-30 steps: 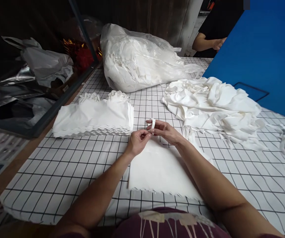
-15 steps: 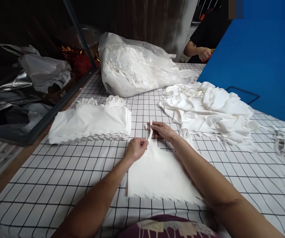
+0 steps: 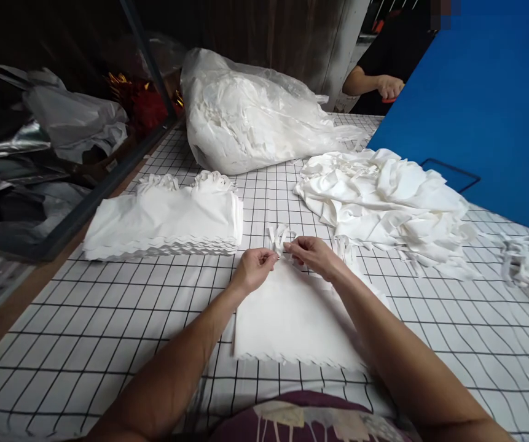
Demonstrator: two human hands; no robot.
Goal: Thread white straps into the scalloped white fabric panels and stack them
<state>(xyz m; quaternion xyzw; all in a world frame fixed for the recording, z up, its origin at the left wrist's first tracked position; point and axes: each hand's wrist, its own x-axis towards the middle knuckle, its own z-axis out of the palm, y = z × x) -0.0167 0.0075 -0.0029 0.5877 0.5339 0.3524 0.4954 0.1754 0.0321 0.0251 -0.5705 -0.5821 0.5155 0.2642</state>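
Observation:
A flat white fabric bag point(image 3: 292, 316) with a scalloped near edge lies on the gridded table point(image 3: 107, 319) in front of me. At its far edge a narrow white handle strip point(image 3: 279, 236) loops upward. My left hand point(image 3: 252, 268) pinches the base of that strip with closed fingers. My right hand point(image 3: 313, 253) pinches the same strip from the right, fingertips almost touching the left hand's.
A neat stack of white bags point(image 3: 167, 218) sits to the left. A loose heap of white bags point(image 3: 384, 199) lies to the right, a large clear plastic sack of them point(image 3: 255, 116) behind. A blue board point(image 3: 489, 104) stands at right. Another person's hand point(image 3: 391, 86) works at the far side.
My right hand has come down from the raised strip to the bag's edge, and the strip now curls loosely above both pinching hands. The view has shifted slightly.

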